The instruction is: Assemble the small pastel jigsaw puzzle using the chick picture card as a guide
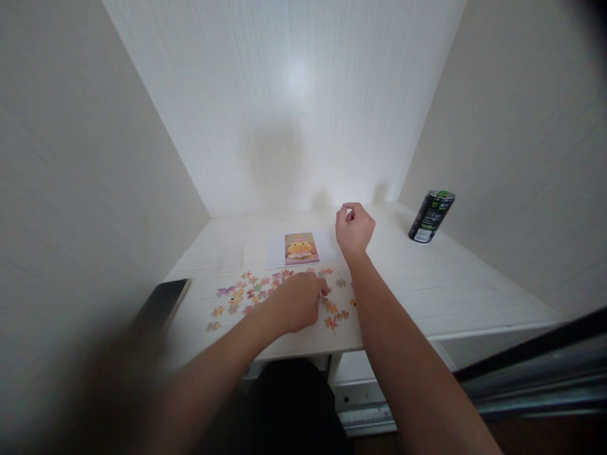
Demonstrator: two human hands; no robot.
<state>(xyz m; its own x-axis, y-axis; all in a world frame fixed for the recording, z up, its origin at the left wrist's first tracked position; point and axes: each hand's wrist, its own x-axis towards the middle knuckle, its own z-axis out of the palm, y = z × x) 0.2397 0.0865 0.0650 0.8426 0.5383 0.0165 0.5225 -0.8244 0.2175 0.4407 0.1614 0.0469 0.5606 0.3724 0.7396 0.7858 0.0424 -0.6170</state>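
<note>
Jigsaw pieces (pixel 257 289) in pink, orange, yellow and green lie scattered over the white table. My left hand (pixel 300 302) is low among them, fingers bent down at the pieces on the right side of the spread. Its palm and most fingertips are hidden, so I cannot make out what is pinched there. Farther back, my right hand (pixel 355 229) is raised to the right of a picture card (pixel 301 249) showing a yellow round-faced figure. Its fingers curl toward the thumb with a small gap between them; anything inside is hidden.
A dark can (pixel 430 217) with green marks stands at the right rear. At the left edge lies a dark phone (pixel 164 302), partly blurred. White panels (pixel 294 107) enclose the table at the back and sides. A pale sheet (pixel 275 253) lies under the card.
</note>
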